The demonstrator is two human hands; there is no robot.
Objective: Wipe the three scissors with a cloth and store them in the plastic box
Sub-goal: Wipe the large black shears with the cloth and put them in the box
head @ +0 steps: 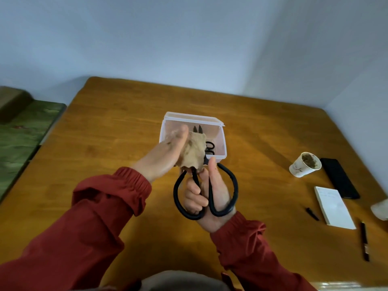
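Surface (126, 143) of brown wood carries everything here, and the clear plastic box (223, 141) stands open at its middle, lid folded back at the far side. Just above its near rim the large scissors (233, 185) are up in the air, black loops toward the person, blades buried in the tan cloth (194, 153). The right hand (210, 192) has its fingers curled round one loop, thumb laid up toward the pivot. The left hand (165, 156) lies flat against the cloth, fingers straight and blurred, thumb hidden. Inside the box, smaller black scissors (210, 147) show tips and loops; one pair or two, impossible to say.

Now the danger: those blades are unseen under the fabric, and a stroke along the edge instead of the flat could cut through to the palm. A loose right grip might let the blades swing open mid-wipe. The whole business hangs over the box, so a slip would drop steel onto its wall and perhaps tip it. Off to the right, the paper cup (304, 164) of brown dregs sits well apart, safe unless an elbow swings wide.
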